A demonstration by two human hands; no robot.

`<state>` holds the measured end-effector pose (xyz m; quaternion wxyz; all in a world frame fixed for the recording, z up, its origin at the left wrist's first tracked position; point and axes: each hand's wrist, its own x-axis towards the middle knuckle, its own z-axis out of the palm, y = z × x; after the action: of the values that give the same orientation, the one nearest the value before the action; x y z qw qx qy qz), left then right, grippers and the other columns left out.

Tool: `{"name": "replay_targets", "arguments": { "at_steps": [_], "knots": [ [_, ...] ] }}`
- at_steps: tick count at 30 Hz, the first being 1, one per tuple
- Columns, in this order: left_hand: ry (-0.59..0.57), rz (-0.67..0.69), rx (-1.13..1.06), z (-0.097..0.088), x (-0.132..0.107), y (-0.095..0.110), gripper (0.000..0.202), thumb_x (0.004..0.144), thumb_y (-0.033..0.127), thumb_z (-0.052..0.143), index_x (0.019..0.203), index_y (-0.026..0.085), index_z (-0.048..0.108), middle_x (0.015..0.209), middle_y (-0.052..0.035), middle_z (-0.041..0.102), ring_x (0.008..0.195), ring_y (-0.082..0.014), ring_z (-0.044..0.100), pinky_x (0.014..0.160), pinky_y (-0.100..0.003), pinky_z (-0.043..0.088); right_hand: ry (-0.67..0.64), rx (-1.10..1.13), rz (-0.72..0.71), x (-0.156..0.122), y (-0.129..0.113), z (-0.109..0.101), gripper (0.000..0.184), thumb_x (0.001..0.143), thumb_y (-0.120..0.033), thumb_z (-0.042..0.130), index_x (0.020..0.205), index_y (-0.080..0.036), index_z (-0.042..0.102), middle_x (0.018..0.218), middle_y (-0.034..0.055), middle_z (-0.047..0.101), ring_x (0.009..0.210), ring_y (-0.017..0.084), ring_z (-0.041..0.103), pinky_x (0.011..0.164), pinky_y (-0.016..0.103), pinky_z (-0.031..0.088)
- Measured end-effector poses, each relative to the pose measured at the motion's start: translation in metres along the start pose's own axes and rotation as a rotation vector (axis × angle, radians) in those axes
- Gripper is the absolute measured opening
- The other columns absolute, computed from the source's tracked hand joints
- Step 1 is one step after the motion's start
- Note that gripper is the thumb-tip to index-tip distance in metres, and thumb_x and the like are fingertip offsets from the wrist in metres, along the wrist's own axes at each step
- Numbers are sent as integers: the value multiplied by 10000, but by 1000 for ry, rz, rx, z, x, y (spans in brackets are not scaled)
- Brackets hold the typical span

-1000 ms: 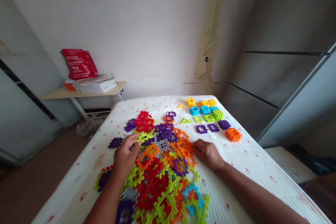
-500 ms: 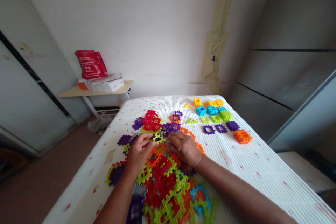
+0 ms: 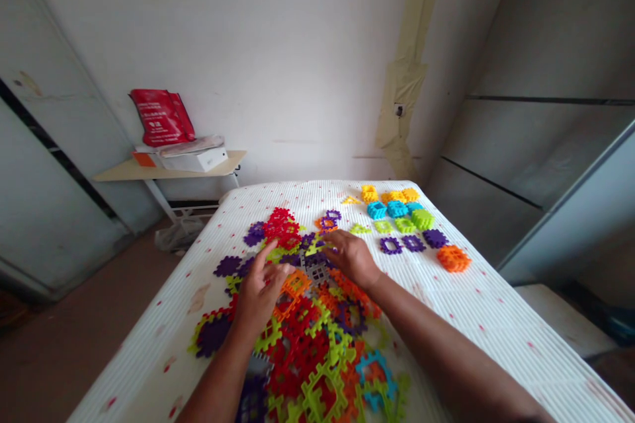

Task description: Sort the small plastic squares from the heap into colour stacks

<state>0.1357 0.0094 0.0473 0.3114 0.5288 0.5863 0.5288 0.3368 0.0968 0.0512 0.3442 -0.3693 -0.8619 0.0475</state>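
My right hand [image 3: 351,256] pinches a lime-green plastic building piece [image 3: 312,246] over the far part of a pile of toothed, interlocking pieces. My left hand [image 3: 260,284] is open, thumb and forefinger apart, just left of an orange window-shaped piece [image 3: 296,283]. Between the hands lies a grey lattice piece [image 3: 317,272]. Red pieces [image 3: 282,228] are heaped beyond my left hand. Nearer to me the pile mixes red, lime, orange, purple and blue pieces, including a large lime frame [image 3: 325,390]. My forearms hide parts of the pile.
Sorted stacks stand on the right of the cloth-covered table [image 3: 446,317]: yellow [image 3: 369,193], blue [image 3: 376,210], lime [image 3: 422,219], purple [image 3: 435,238] and orange [image 3: 453,258]. A side table [image 3: 119,174] holds a red bag [image 3: 161,117] and a white box [image 3: 198,158].
The lime piece that was between both hands has moved up and to the right with my right hand. My left hand has let go and its fingers have spread.
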Motion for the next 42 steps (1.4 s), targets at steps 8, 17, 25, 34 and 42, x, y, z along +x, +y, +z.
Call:
{"name": "replay_targets", "arguments": {
  "at_steps": [8, 17, 25, 34, 42],
  "knots": [
    [24, -19, -16, -2, 4, -7, 665, 772, 455, 559, 1345, 173, 375, 819, -62, 698, 906, -225, 662, 852, -370, 485, -215, -273, 328, 19, 108, -30, 186, 812, -191, 591, 977, -162, 672, 981, 85, 696, 883, 189, 640, 766, 251, 448],
    [30, -37, 17, -3, 5, -10, 630, 776, 465, 560, 1325, 202, 400, 836, -57, 700, 928, -218, 653, 845, -340, 473, -355, -302, 357, 21, 122, -21, 232, 772, -173, 599, 987, -184, 684, 989, 64, 704, 890, 197, 639, 740, 236, 442],
    [40, -38, 29, -4, 5, -9, 634, 769, 471, 557, 1314, 182, 408, 830, -62, 701, 911, -220, 655, 837, -341, 472, -408, -341, 344, 20, 126, -20, 228, 798, -183, 565, 994, -177, 680, 1017, 68, 692, 918, 186, 623, 757, 222, 422],
    [85, -34, 39, -5, 7, -12, 623, 764, 450, 549, 1306, 169, 428, 824, -64, 705, 865, -214, 662, 824, -347, 483, -466, -376, 345, 23, 118, -23, 194, 790, -167, 576, 958, -166, 674, 954, 60, 695, 847, 159, 622, 709, 203, 411],
    [303, 127, 525, -29, 20, -28, 330, 767, 315, 443, 967, 173, 664, 978, -90, 698, 947, -240, 618, 887, -381, 452, -471, -434, 337, 24, 112, -21, 206, 787, -154, 580, 980, -159, 652, 977, 88, 681, 895, 190, 619, 714, 227, 419]
  ]
}}
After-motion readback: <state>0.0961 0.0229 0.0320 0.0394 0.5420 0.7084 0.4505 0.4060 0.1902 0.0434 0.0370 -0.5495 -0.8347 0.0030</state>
